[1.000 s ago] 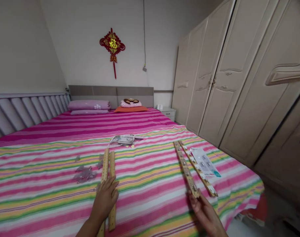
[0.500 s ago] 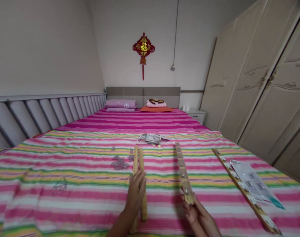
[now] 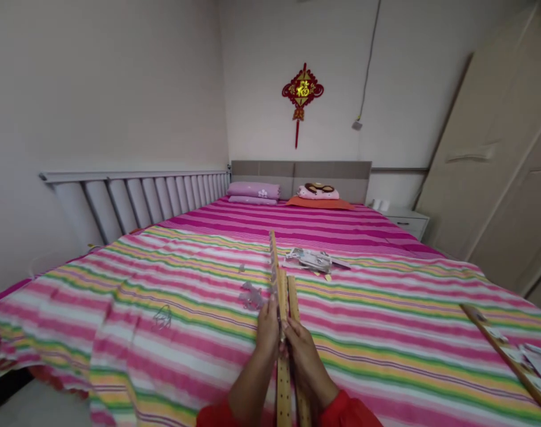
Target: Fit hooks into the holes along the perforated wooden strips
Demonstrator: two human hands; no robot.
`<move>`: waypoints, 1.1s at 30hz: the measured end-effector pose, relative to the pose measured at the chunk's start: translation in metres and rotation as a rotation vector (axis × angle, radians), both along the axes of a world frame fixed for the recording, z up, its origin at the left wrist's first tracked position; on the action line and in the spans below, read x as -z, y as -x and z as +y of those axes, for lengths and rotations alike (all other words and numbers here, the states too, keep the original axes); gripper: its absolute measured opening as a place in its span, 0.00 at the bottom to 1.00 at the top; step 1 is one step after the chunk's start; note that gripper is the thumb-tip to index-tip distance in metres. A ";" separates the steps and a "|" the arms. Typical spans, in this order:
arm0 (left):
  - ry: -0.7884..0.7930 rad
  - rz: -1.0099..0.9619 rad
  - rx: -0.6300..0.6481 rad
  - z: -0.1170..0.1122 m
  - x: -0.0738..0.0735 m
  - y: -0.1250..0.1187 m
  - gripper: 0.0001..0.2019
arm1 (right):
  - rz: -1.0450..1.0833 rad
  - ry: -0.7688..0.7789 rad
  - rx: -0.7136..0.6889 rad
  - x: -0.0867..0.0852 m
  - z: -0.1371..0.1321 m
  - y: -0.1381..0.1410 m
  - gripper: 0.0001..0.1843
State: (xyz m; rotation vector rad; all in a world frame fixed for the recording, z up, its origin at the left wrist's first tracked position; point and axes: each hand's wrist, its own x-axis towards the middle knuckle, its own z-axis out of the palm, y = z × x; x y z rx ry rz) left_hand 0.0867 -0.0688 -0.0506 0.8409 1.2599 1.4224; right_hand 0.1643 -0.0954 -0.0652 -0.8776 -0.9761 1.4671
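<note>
Striped bedding (image 3: 199,362) stretches toward a headboard (image 3: 261,171) — above it, the left hand (image 3: 267,327) and right hand (image 3: 305,351) clamp their fingers around the near end of a studded strip (image 3: 274,259) (two holed strips (image 3: 284,388) lie just beneath).

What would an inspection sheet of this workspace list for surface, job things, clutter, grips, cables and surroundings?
Surface: striped bedspread, wrinkled.
Job things: held strip; two wooden strips lying side by side.
Clutter: small grey pieces, plastic packet, thin tangle, strip with white discs.
Grips: left grip and right grip both closed on the held strip.
Cables: grey cord hanging down the wall.
Surroundings: headboard, wardrobe, red ornament.
</note>
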 end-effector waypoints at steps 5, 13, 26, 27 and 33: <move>-0.139 0.071 -0.055 0.031 0.013 0.037 0.25 | -0.070 -0.028 -0.065 -0.008 0.018 0.011 0.25; -0.225 0.285 -0.339 0.069 0.008 0.085 0.20 | -0.158 -0.044 -0.091 -0.001 0.033 0.023 0.25; -0.196 0.073 -0.243 0.110 -0.010 0.092 0.21 | -0.289 -0.079 -0.233 -0.005 0.006 0.001 0.26; -0.193 0.075 -0.238 0.109 -0.009 0.094 0.19 | -0.279 -0.060 -0.231 -0.003 0.004 -0.002 0.26; -0.137 0.031 -0.191 0.108 -0.005 0.099 0.20 | -0.277 -0.011 -0.225 0.005 -0.008 -0.010 0.27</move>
